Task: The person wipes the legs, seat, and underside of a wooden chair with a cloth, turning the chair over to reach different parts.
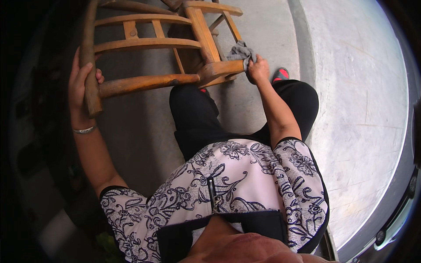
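Observation:
A wooden chair (205,36) lies tipped over before me, its slatted back towards the left and its seat frame and legs towards the right. My left hand (82,77) is wrapped around the round top rail (90,59) of the chair's back, and a patterned bracelet sits on that wrist. My right hand (259,69) grips a crumpled grey cloth (241,52) against the end of a seat-frame part. Most of the cloth bunches up beyond the fingers. A thick back post (148,86) runs between the two ends, close to my knee.
Grey concrete floor (138,131) lies under the chair and my feet. A dark strip (301,36) divides it from lighter paving (358,115) on the right. Cars (394,220) stand at the far lower right. More dark wooden furniture parts (172,4) show at the top.

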The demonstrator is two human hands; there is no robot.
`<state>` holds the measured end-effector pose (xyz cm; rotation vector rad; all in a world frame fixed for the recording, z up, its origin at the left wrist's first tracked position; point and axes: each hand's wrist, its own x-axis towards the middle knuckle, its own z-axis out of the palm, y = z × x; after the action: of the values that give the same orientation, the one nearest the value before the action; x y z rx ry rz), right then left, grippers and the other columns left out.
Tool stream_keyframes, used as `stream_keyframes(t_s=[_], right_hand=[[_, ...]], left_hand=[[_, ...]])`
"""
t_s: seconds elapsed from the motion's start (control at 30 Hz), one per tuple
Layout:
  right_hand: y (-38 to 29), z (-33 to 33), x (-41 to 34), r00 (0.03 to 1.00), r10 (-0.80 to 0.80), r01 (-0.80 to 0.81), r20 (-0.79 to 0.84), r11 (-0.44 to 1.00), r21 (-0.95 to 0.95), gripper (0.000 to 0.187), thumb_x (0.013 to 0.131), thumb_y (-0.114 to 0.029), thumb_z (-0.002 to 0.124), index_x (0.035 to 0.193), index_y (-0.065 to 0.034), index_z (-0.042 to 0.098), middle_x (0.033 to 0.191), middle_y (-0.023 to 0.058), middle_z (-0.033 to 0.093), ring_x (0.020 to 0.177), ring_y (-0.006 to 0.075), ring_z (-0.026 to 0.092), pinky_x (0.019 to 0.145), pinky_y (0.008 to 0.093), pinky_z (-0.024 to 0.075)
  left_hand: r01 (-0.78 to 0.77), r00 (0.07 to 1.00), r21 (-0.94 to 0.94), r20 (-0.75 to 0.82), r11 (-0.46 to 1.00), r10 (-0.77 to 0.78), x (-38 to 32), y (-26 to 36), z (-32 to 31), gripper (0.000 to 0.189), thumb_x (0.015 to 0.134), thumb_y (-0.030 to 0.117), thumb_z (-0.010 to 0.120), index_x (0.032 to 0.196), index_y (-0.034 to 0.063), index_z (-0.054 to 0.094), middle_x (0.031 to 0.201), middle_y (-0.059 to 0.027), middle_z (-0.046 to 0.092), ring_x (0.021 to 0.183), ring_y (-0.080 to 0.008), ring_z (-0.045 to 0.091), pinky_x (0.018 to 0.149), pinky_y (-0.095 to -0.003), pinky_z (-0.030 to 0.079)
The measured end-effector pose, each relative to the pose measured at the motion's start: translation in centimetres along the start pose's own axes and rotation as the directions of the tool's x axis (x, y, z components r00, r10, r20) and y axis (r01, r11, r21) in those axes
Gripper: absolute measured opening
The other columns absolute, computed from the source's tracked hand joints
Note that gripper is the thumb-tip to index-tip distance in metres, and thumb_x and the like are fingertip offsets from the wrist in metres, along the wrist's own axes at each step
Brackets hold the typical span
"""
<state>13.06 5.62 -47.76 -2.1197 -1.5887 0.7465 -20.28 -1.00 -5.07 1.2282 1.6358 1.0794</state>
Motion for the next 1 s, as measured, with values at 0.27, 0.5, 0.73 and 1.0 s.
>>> stream_keyframes(t_s=[0.27,0.5,0.73,1.0], right_hand=[[-10.6,-1.4,-7.5,0.866,-0.473,0.495,-0.159,0.772,0.398,0.042,0.073,-0.020,0.071,0.112,-0.0126,0.059,0.096,0.0155,0.058,0.091,0.0355,0.057,0.079,0.0429,0.0479],[-12.7,-4.8,-13.0,0.691,-0.722,0.692,0.015,0.668,0.274,0.056,0.057,-0.011,0.079,0.108,-0.0216,0.060,0.096,0.0089,0.054,0.090,0.0320,0.055,0.073,0.0427,0.0465],[-16.5,-3.4,-10.6,0.738,-0.673,0.659,0.052,0.735,0.161,0.044,0.066,-0.023,0.077,0.106,-0.0203,0.060,0.095,0.0109,0.056,0.090,0.0321,0.058,0.072,0.0433,0.0489],[-18.2,-0.7,-9.6,0.622,-0.763,0.771,0.177,0.636,0.037,0.033,0.073,-0.023,0.070,0.104,-0.0145,0.061,0.092,0.0123,0.059,0.090,0.0323,0.059,0.074,0.0409,0.0495]], left_hand=[[-0.002,1.000,0.016,-0.015,1.000,0.002,0.7,-0.2,-1.4,0.058,0.091,0.008,0.046,0.144,0.0044,0.023,0.114,-0.0160,0.050,0.068,-0.0098,0.055,0.061,-0.0242,0.050],[-0.029,0.999,-0.032,-0.018,0.999,0.028,-0.7,0.4,-2.1,0.061,0.092,0.009,0.048,0.145,0.0045,0.019,0.112,-0.0146,0.050,0.068,-0.0103,0.056,0.060,-0.0247,0.051],[-0.069,0.997,-0.034,-0.023,0.997,0.068,-1.2,-0.1,-3.6,0.055,0.092,0.012,0.049,0.141,0.0035,0.026,0.098,-0.0111,0.055,0.068,-0.0129,0.059,0.059,-0.0259,0.051],[-0.053,0.998,0.024,0.043,0.998,0.052,1.5,-2.5,-5.8,0.052,0.094,0.018,0.048,0.141,0.0055,0.031,0.113,-0.0144,0.055,0.074,-0.0142,0.060,0.063,-0.0266,0.052]])
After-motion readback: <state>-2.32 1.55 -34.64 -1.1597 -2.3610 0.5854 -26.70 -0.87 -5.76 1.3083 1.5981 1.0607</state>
